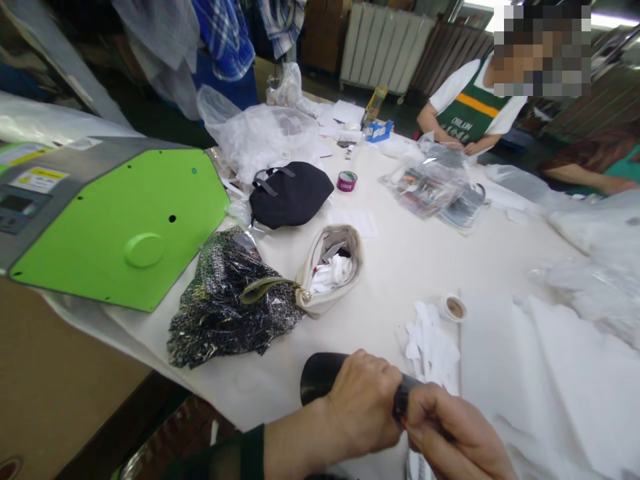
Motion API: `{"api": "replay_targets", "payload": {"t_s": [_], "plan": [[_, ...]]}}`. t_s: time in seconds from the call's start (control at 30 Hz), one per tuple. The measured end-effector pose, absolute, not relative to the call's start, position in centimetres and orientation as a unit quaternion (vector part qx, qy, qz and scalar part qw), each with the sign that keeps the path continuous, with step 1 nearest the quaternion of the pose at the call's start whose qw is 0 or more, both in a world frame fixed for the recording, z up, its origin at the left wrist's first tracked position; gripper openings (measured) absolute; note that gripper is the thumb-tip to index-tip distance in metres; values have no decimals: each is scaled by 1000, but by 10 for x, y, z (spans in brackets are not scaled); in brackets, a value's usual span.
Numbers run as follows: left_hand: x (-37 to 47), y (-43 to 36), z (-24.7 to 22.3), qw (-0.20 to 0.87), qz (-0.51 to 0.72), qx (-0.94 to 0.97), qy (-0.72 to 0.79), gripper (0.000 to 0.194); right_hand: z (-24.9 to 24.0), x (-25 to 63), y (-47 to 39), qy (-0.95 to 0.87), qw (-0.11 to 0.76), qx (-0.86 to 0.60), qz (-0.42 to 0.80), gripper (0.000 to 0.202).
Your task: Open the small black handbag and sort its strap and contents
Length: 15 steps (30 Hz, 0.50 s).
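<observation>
My left hand [367, 400] is closed around a smooth black item with a rounded end [321, 375], which sticks out on its left. Most of this item lies hidden under my fingers, so its kind does not show. Close on the right, my right hand [450, 427] pinches a small dark part [401, 399] of it between thumb and fingers. Beyond my hands stands an open cream fabric pouch [330, 303] with white paper inside and an olive strap [265, 288]. Crumpled black patterned plastic [225, 307] lies to its left. White paper strips [431, 340] are just past my right hand.
A green and grey machine [150, 233] fills the left side. Further back are a black bag [293, 193], a purple tape roll [347, 181] and clear plastic bags [275, 133]. Another tape roll [454, 308] lies right. A co-worker [465, 113] handles plastic-wrapped goods [425, 183] across the table.
</observation>
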<state>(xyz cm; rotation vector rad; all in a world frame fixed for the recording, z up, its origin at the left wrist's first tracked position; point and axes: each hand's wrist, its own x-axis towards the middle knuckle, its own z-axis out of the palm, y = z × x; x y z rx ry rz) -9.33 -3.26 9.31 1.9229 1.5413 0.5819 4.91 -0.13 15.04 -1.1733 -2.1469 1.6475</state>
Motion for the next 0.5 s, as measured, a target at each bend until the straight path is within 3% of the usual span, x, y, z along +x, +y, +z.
{"api": "replay_targets", "payload": {"t_s": [0.3,0.4,0.5], "plan": [[-80,-17,98,306,201,693,621,14,157,36,3,-907,157,-303,248,15],[-99,-25,89,299,277,668,622,14,145,17,-11,-915,187,-299,195,14],[-130,-33,79,351,344,602,629,23,130,12,-23,-911,193,-282,229,12]]}}
